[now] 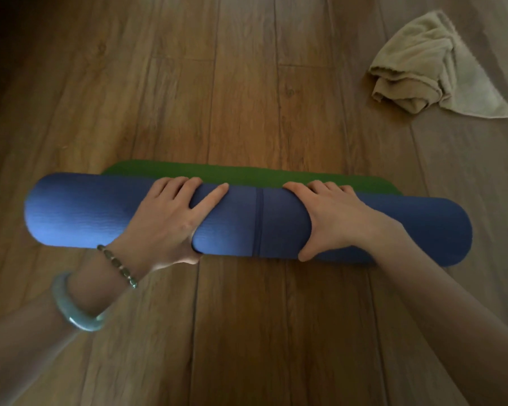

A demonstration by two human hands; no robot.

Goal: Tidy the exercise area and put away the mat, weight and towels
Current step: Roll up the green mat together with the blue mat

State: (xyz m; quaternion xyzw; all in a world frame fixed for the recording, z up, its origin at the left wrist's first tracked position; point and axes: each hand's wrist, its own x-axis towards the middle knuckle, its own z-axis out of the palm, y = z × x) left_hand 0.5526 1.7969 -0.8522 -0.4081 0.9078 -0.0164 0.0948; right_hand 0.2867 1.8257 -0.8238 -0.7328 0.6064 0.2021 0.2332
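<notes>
So the floor [246, 83] is wood-look planking, warm brown with visible grain and a few knots, boards running away from the camera, and it gets darker toward the top-left corner. Lying across it is a mat [246, 224], nearly all rolled into a fat blue tube going left to right, with a thin dark band around its middle. A short strip of its green side [246, 174] is flat on the boards just behind the roll. Off toward the top right, well apart from the mat, there's a beige towel [431, 68] in a crumpled heap, one corner spread out flat on the planks.
</notes>
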